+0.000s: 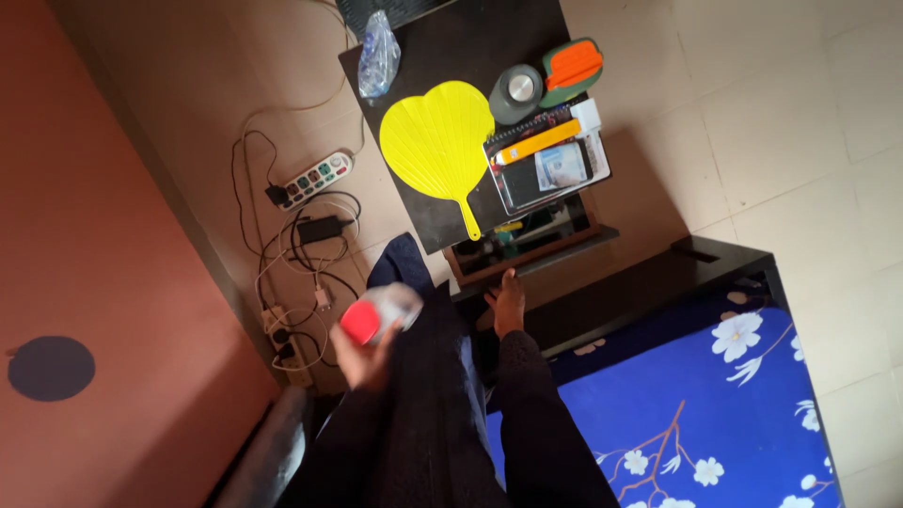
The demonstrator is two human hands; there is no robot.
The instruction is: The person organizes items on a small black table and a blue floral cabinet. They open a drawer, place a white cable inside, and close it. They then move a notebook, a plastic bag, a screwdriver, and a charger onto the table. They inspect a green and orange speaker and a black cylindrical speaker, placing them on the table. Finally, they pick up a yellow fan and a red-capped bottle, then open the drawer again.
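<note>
My left hand [361, 362] is shut on a clear plastic bottle [390, 309] with a red cap [358, 322], held beside my left knee. My legs in dark trousers [442, 395] stretch toward a small dark table [451, 38], and one bare foot [508, 301] rests near its lower shelf. My right hand is out of sight.
On the table lie a yellow hand fan [437, 136], a grey round speaker [515, 93], an orange-and-green case [571, 69], a stack of notebooks with a phone [550, 165] and a crumpled clear bottle [379, 55]. Power strips [316, 179] and cables lie on the floor. A blue floral bedsheet [696, 414] covers the bed at right.
</note>
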